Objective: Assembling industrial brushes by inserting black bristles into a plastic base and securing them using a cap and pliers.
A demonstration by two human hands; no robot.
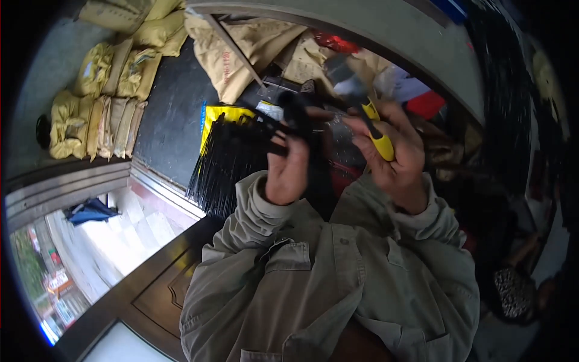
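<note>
Bulging, sacks (67,134) lay well apart while the right grip (405,154) grasped a yellow-handled tool (383,145), the left grip (287,172) apparently a black piece (294,111).

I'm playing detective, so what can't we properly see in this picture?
All in the head view:
- Head of the tool in the right hand: too blurred to tell its exact shape.
- Dark thing in the left hand: blurred, dark and partly covered by fingers, so I can't say what it is.
- Black strips: partly hidden behind the left sleeve.
- Street outside: small and cut off by the dark lens rim.
</note>
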